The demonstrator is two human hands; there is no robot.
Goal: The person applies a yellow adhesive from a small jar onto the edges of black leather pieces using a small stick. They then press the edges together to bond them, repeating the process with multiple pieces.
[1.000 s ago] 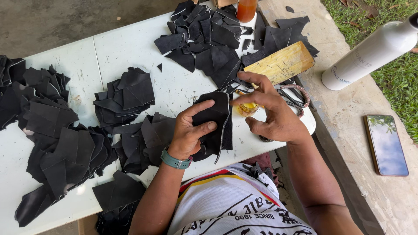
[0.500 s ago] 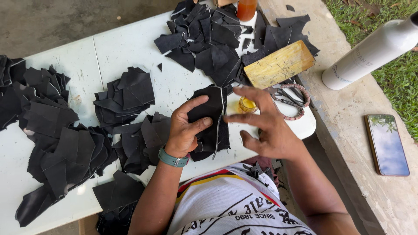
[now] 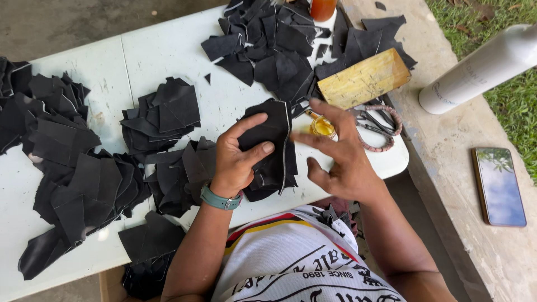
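My left hand (image 3: 238,159) grips a stack of black leather pieces (image 3: 274,142) above the white table (image 3: 84,61), thumb on top and fingers curled around the left edge. My right hand (image 3: 338,154) hovers just right of the stack, fingers spread, holding nothing. Right beyond its fingertips sits a small jar of yellow glue (image 3: 323,126). A teal watch is on my left wrist.
Piles of black leather cut-outs lie at the left (image 3: 50,128), centre (image 3: 162,112) and top (image 3: 279,50). A wooden block (image 3: 363,78), scissors with a wrapped handle (image 3: 377,120), an orange bottle (image 3: 323,8), a white cylinder bottle (image 3: 481,67) and a phone (image 3: 499,185) lie to the right.
My right hand has drawn back from the yellow jar toward me and opened its fingers. My left hand has shifted the leather stack slightly left, holding it flatter.
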